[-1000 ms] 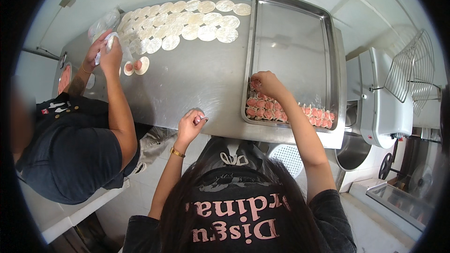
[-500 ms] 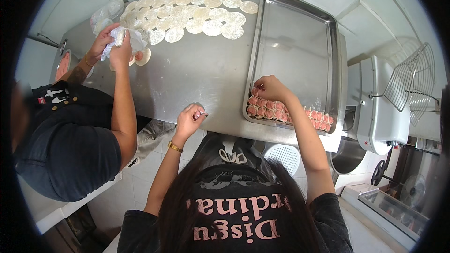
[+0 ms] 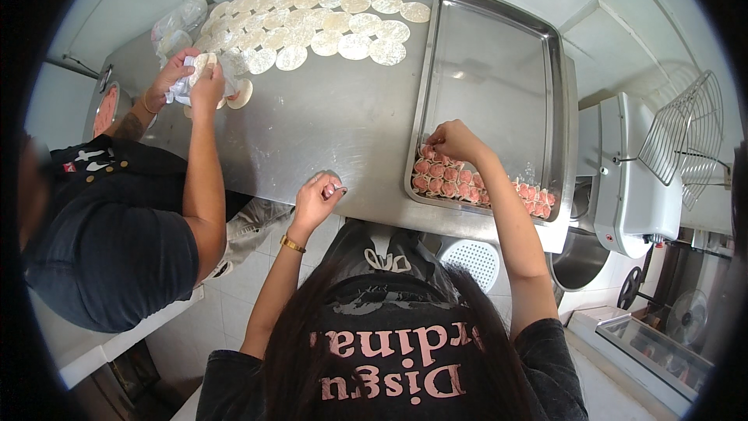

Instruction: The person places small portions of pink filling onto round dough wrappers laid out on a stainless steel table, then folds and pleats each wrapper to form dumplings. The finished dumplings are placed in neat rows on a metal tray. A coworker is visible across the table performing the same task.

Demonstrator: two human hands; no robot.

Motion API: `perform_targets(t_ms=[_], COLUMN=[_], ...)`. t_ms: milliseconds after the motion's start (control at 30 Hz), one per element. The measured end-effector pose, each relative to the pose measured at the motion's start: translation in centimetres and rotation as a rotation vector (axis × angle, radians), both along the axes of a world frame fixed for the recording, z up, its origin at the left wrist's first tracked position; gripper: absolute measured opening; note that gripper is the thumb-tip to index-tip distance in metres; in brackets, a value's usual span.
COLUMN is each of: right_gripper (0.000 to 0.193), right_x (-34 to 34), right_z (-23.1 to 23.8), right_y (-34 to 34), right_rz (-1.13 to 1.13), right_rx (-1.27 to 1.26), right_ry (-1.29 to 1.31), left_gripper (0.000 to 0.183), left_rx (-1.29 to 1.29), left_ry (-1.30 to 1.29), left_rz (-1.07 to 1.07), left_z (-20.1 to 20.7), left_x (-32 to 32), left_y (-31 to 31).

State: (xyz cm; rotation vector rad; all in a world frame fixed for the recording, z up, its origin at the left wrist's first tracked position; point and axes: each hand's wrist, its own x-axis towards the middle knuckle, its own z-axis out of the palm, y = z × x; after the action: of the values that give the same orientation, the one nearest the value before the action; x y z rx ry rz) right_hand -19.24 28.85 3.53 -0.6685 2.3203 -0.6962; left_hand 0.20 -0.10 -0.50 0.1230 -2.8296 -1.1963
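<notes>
My right hand [image 3: 458,142] is over the near left part of a large metal tray [image 3: 499,54], its fingers pinched at the rim of an open-topped dumpling [image 3: 427,151] with pink filling. The fingertips partly cover that dumpling. Below it, rows of similar dumplings [image 3: 450,175] line the tray's near edge, some hidden behind my right forearm. My left hand [image 3: 315,196] hovers at the table's front edge, fingers curled and thumb against them. Something small and shiny shows at its fingertips, too small to name.
Many round dough wrappers [image 3: 312,27] lie overlapping at the back of the steel table [image 3: 327,109]. At left, a co-worker's hands [image 3: 187,82] hold wrappers and a white cloth or bag. A plate of pink filling [image 3: 106,109] is beyond. A grey machine [image 3: 627,171] stands right of the tray.
My right hand has shifted slightly up and away from the dumpling rows. My left hand has stayed put. The co-worker's hands now show pale wrappers between them.
</notes>
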Motion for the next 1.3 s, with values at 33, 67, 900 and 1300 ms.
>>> perform_targets(t_ms=[33,67,900,1300], right_gripper=[0.025,0.024,0.024,0.021], right_x=[0.0,0.1,-1.7,-1.5], right_z=[0.3,0.5,-1.3,-0.8], right_y=[0.0,0.0,1.3,1.6], right_rz=[-0.011,-0.033,0.031,0.031], right_rx=[0.013,0.036,-0.216,-0.175], right_ry=[-0.014,-0.035,-0.043,-0.017], left_gripper=[0.015,0.015,0.012,0.013], left_rx=[0.007,0.013,0.047,0.067], left_ry=[0.005,0.009,-0.034,-0.033], left_rz=[0.001,0.002,-0.017,0.013], left_z=[0.0,0.0,0.4,0.2], left_x=[0.0,0.0,0.0,0.2], left_y=[0.0,0.0,0.1,0.4])
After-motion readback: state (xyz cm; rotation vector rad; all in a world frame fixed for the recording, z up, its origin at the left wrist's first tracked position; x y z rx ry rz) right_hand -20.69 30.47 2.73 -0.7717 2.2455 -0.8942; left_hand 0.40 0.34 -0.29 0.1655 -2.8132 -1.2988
